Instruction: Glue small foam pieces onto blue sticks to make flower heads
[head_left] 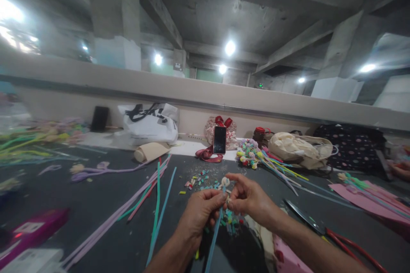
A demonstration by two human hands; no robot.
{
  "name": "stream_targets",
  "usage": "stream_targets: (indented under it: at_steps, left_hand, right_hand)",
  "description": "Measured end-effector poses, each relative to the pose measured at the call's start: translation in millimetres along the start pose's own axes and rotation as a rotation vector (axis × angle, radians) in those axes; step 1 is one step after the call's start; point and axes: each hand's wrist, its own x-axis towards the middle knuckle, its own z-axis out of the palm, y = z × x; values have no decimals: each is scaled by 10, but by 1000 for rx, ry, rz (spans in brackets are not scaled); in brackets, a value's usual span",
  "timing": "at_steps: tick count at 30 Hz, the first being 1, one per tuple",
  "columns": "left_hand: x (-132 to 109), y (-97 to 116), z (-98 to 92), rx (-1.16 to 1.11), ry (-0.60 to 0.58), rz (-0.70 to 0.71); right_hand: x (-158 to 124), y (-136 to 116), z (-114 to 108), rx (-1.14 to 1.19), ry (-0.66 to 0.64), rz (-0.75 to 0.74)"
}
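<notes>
My left hand (204, 205) is closed, pinching a light-blue stem (215, 236) that looks like a pipe cleaner. Its lower end slants down toward me; at its top is a small whitish flower-like head (225, 182). Close against the left fingertips, my right hand (248, 196) is closed, its index finger curved over the pale head. Whatever its thumb and other fingers pinch is too small to make out. Beneath and behind both hands lie small coloured cut pieces (200, 179) on the dark tabletop (121, 196).
Lilac stems (115, 209) and green stems (158, 198) lie left. Red-handled scissors (320, 228) rest right, near a pink sheet (349, 194). Behind are a phone (219, 140), a flower bundle (250, 153) and a white bag (149, 126). A magenta box (40, 230) sits front left. Another person's hand (400, 171) shows far right.
</notes>
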Motion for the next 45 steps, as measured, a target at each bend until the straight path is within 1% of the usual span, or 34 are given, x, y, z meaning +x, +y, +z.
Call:
stream_targets:
  at_steps: [6,10,14,16,18,21,25,31,34,37,39,45]
  left_hand:
    - [-13,3,-11,24,-14,18]
    - [-31,19,4,68,16,21]
    - [-27,24,16,107,13,53]
    - [-2,17,2,112,41,67]
    - [34,15,-24,90,76,57]
    - [79,21,-61,70,85,21]
    - [92,19,-75,85,73,1]
    - [41,-15,-38,58,53,45]
    - [34,-12,-28,83,50,36]
    - [39,5,-33,125,32,49]
    - [34,22,-31,139,9,77]
    - [-30,54,31,113,-76,88]
  right_hand:
    - [17,-12,11,19,1,19]
    - [36,-20,26,22,3,33]
    - [44,-27,40,12,19,33]
    - [39,-11,33,1,19,43]
    - [33,22,13,-18,9,71]
    - [27,82,-35,-62,9,112]
    - [17,86,-57,-93,72,100]
    - [-20,-43,67,7,90,87]
    - [-17,-58,112,49,95,72]
    - [-13,-45,102,94,108,77]
    - [-16,-41,71,132,86,93]
    - [-35,-42,-44,263,-82,162]
